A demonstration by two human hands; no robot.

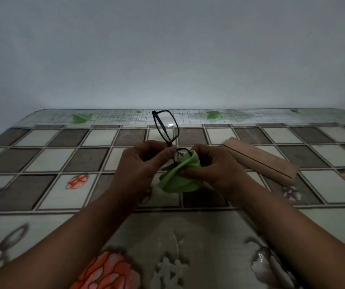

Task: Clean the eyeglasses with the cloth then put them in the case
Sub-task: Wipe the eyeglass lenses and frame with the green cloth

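Note:
Black-framed eyeglasses (166,126) are held upright above the table, one lens sticking up and free. My left hand (144,161) pinches the frame at the bridge between thumb and fingers. The lower lens is wrapped in a green cloth (177,178), and my right hand (213,165) is closed on that cloth around the lens. A flat brown case (261,157) lies shut on the table just to the right of my right hand, angled away toward the back left.
The table (42,159) carries a glossy checked and flowered cover. Its far edge meets a plain pale wall (167,59). Both of my forearms reach in from the bottom of the view.

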